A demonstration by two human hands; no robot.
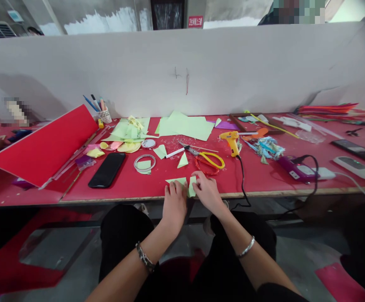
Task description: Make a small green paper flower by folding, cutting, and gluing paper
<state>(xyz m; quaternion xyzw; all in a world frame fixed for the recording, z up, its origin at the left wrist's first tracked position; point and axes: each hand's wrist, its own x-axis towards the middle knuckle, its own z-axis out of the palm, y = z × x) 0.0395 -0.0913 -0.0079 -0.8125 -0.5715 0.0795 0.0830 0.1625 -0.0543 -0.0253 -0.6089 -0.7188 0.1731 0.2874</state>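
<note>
At the table's front edge, my left hand (174, 203) presses its bent fingertips onto a pale green paper piece (175, 180) with a pointed left end. My right hand (208, 192) has curled fingers at a small folded-looking green paper piece (192, 187) just to the right; the thumb side covers part of it. Whether the two pieces are joined is hidden by the fingers. Just beyond lie scissors with yellow handles (213, 158), a second, red-handled pair (206, 166), a white marker with a black cap (176, 152) and a small green paper triangle (182, 160).
A black phone (107, 170) and a tape roll (144, 164) lie to the left, before a red board (48, 144). Green sheets (187, 127) lie at the back. Rightward are a yellow glue gun (231, 141) with its cord over the edge, blue tassels (268, 147) and a purple device (297, 170).
</note>
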